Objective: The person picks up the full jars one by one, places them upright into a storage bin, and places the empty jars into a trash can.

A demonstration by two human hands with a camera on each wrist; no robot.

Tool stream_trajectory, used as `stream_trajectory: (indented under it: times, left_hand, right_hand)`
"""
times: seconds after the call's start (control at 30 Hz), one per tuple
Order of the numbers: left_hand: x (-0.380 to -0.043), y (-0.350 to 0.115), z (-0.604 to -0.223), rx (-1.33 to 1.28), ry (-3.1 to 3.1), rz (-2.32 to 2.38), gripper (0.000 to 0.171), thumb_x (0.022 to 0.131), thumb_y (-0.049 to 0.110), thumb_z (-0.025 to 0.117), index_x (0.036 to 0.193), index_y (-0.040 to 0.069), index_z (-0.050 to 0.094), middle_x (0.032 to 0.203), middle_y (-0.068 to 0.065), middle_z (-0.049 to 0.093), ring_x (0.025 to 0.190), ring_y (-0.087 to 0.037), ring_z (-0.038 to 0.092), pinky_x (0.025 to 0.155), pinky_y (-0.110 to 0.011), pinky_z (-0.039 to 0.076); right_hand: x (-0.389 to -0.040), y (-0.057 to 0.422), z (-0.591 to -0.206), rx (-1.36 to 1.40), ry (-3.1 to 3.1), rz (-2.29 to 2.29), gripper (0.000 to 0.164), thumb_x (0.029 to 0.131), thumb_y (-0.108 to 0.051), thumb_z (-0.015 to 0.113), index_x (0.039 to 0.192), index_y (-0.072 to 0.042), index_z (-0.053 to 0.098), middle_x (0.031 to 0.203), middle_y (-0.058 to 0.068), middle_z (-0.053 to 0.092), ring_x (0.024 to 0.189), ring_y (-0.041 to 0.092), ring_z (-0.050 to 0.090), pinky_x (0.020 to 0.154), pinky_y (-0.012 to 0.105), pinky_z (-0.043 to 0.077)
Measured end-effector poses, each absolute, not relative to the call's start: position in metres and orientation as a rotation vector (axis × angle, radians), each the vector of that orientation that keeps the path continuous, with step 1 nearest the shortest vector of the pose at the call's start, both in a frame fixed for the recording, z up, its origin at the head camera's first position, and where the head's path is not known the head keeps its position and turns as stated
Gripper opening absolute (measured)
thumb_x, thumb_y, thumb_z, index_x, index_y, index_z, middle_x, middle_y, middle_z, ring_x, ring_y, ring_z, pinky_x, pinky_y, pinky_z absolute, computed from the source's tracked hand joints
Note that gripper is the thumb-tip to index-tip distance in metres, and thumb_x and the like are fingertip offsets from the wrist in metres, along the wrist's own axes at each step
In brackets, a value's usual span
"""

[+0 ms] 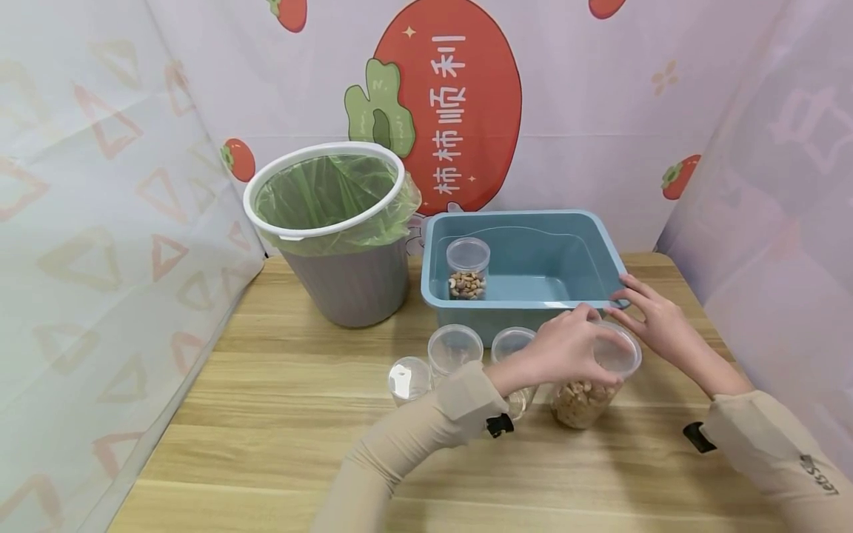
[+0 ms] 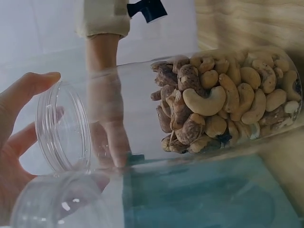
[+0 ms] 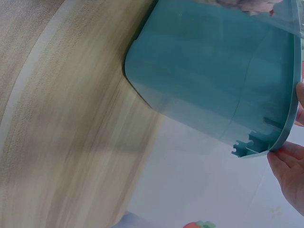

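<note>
My left hand (image 1: 569, 348) curls from above round the lidded top of a tall clear jar (image 1: 578, 406). In the left wrist view, cashews (image 2: 228, 95) fill the jar's lower part, and my thumb and fingers lie at opposite sides of its clear lid (image 2: 61, 126). My right hand (image 1: 656, 326) holds the near right corner of a blue plastic bin (image 1: 533, 222). Its thumb and fingers are at the bin's rim (image 3: 289, 107) in the right wrist view. Inside the bin, at the left, stands a lidded jar (image 1: 468, 259) of mixed nuts.
Left of the gripped jar are a clear jar (image 1: 512, 340) partly behind my left wrist, another clear jar (image 1: 455, 348) and a smaller one (image 1: 409, 379). A grey trash can (image 1: 346, 285) with a green liner (image 1: 320, 192) stands at the back left of the wooden table (image 1: 266, 414).
</note>
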State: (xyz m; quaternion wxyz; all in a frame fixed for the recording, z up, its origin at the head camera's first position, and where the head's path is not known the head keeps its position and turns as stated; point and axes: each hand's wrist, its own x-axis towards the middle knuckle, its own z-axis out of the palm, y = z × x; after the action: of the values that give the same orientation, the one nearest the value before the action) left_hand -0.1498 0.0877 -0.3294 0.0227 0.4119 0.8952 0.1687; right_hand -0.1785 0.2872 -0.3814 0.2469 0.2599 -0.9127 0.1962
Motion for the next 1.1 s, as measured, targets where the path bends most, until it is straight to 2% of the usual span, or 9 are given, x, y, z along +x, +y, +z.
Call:
stream_trajectory:
  times: [0.2,0.4,0.5,0.6,0.73,0.77,0.87,0.97,1.1]
  left_hand:
    - [-0.151,0.081,-0.314,1.289,2.772,0.592,0.042,0.064,0.048,0.072,0.104,0.040,0.062,0.109,0.006,0.047,0.090,0.001,0.042,0.060,-0.009,0.034]
    - [-0.153,0.074,-0.291,1.263,2.721,0.666,0.040,0.066,0.045,0.072,0.104,0.037,0.063,0.111,0.004,0.045,0.087,-0.001,0.044,0.061,-0.010,0.036]
    - [-0.155,0.069,-0.279,1.261,2.715,0.695,0.038,0.067,0.045,0.072,0.103,0.036,0.063,0.114,0.002,0.045,0.093,-0.002,0.045,0.063,-0.012,0.037]
    - [-0.156,0.064,-0.264,1.256,2.700,0.739,0.037,0.067,0.043,0.072,0.102,0.035,0.064,0.113,0.002,0.046,0.093,-0.003,0.046,0.063,-0.013,0.038]
    - [-0.158,0.057,-0.242,1.247,2.665,0.819,0.035,0.067,0.040,0.072,0.101,0.033,0.065,0.108,0.005,0.045,0.090,-0.001,0.044,0.064,-0.013,0.039]
    - [-0.159,0.056,-0.236,1.251,2.657,0.843,0.035,0.067,0.040,0.073,0.101,0.032,0.065,0.106,0.006,0.045,0.090,0.000,0.044,0.064,-0.014,0.039]
    - [-0.163,0.051,-0.219,1.248,2.649,0.894,0.035,0.066,0.040,0.074,0.099,0.032,0.066,0.102,0.008,0.046,0.090,0.000,0.044,0.066,-0.014,0.039]
    - [-0.170,0.047,-0.202,1.244,2.636,0.943,0.036,0.066,0.039,0.074,0.100,0.030,0.066,0.101,0.010,0.048,0.091,-0.001,0.044,0.067,-0.015,0.040]
    - [-0.181,0.043,-0.182,1.225,2.617,1.008,0.037,0.067,0.038,0.074,0.102,0.027,0.066,0.104,0.013,0.053,0.094,0.000,0.042,0.070,-0.014,0.040]
  right_hand:
    - [-0.179,0.288,-0.379,0.731,-2.484,0.523,0.016,0.078,-0.009,0.065,0.091,-0.003,0.056,0.118,0.028,0.047,0.089,0.048,0.052,0.051,0.048,0.045]
    - [-0.180,0.290,-0.379,0.763,-2.502,0.479,0.041,0.060,0.018,0.066,0.093,-0.002,0.054,0.115,0.028,0.046,0.089,0.048,0.051,0.041,0.036,0.039]
    - [-0.182,0.293,-0.382,0.817,-2.455,0.412,0.043,0.059,0.018,0.064,0.096,0.000,0.054,0.114,0.026,0.048,0.094,0.045,0.051,0.046,0.040,0.045]
    - [-0.183,0.296,-0.384,0.918,-2.371,0.227,0.013,0.089,0.000,0.047,0.099,-0.001,0.056,0.111,0.026,0.049,0.100,0.042,0.048,0.056,0.049,0.048]
    - [-0.180,0.295,-0.384,0.873,-2.434,0.334,0.023,0.096,-0.014,0.036,0.101,0.000,0.054,0.106,0.027,0.049,0.093,0.041,0.050,0.061,0.049,0.046]
    - [-0.179,0.294,-0.383,0.824,-2.468,0.397,0.015,0.091,-0.008,0.046,0.101,0.001,0.053,0.104,0.027,0.050,0.091,0.042,0.050,0.062,0.050,0.045]
    - [-0.177,0.291,-0.381,0.692,-2.546,0.534,0.033,0.071,0.008,0.063,0.102,0.006,0.052,0.103,0.028,0.050,0.088,0.044,0.051,0.067,0.053,0.043]
    - [-0.176,0.290,-0.380,0.669,-2.546,0.493,0.043,0.067,0.010,0.066,0.107,0.008,0.052,0.108,0.030,0.048,0.087,0.048,0.051,0.068,0.055,0.044]
    - [-0.177,0.289,-0.380,0.695,-2.511,0.489,0.043,0.071,0.002,0.068,0.111,0.006,0.052,0.114,0.027,0.047,0.088,0.047,0.052,0.065,0.053,0.045]
